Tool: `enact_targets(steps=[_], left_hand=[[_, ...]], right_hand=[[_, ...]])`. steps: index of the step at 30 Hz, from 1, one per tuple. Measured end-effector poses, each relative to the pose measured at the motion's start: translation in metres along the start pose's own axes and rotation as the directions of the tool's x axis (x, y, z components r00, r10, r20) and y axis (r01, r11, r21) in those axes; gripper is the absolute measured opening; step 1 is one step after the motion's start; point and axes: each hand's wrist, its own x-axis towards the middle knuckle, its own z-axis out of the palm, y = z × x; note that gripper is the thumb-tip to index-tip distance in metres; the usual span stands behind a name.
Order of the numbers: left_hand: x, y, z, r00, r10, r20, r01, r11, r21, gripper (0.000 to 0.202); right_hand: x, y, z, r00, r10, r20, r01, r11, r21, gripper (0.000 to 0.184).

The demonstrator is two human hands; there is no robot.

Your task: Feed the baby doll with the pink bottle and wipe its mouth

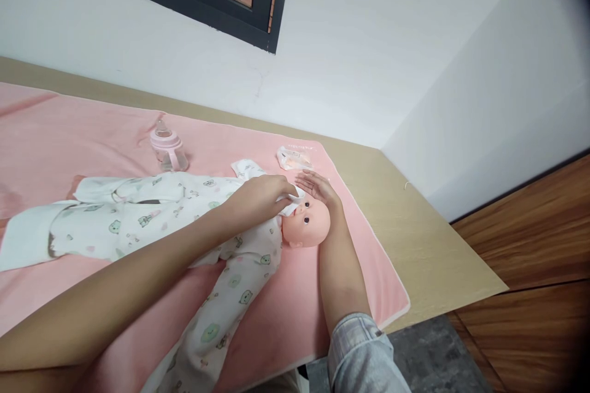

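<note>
Left hand [262, 196], reaching in from 8 o'clock on a bare forearm, lies over the chest of the doll [306, 224]. Its fingers are curled shut and pinch a fold of white cloth [295, 201] at the doll's neck. Whether that fold is part of the suit cannot be told.

Right hand [318, 187] comes up from 6 o'clock out of a grey sleeve [359, 350]. It is spread flat with its fingers straight and grips nothing. It rests against the top of the doll's head, at 12 to 1 o'clock of the face.

The doll lies on its back, with its head toward 3 o'clock and its body stretching toward 9 o'clock. It wears a white printed suit [184, 209], one limb of which runs off toward 7 o'clock.

Under it is a pink blanket [69, 135], spread over a tan table [437, 245]. A pink bottle [168, 148] stands upright on the blanket at 10 o'clock of the doll's head, well apart from both hands. A small clear packet [294, 158] lies at 12 o'clock of the head, near the right fingertips but not touching them. A dark-framed window [258, 6] sits in the wall at 12 o'clock.
</note>
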Motion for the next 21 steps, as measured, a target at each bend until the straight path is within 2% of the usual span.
enact_targets(steps=[7, 12, 14, 17, 21], left_hand=[[0.002, -0.006, 0.002, 1.000, 0.007, 0.001, -0.007, 1.000, -0.004, 0.029], [0.002, -0.014, -0.013, 0.994, 0.029, -0.105, -0.030, 0.999, -0.012, 0.029], [0.000, -0.020, -0.023, 0.980, 0.037, -0.196, -0.039, 0.999, -0.006, 0.029], [-0.002, -0.032, -0.038, 0.943, 0.040, -0.330, -0.027, 0.999, 0.043, 0.030], [-0.005, -0.044, -0.052, 0.935, -0.012, -0.355, 0.049, 0.994, 0.096, 0.033]], right_hand=[[-0.002, -0.002, 0.002, 1.000, 0.009, -0.016, -0.009, 1.000, -0.001, 0.021], [-0.005, -0.012, 0.004, 1.000, 0.000, -0.001, 0.000, 1.000, -0.029, 0.025], [-0.009, -0.025, 0.007, 0.997, -0.056, 0.049, 0.058, 0.998, -0.035, 0.026], [-0.021, -0.057, 0.020, 0.970, -0.200, 0.135, 0.213, 0.973, -0.092, 0.022], [-0.054, -0.102, 0.063, 0.887, -0.402, 0.229, 0.453, 0.856, -0.250, 0.015]])
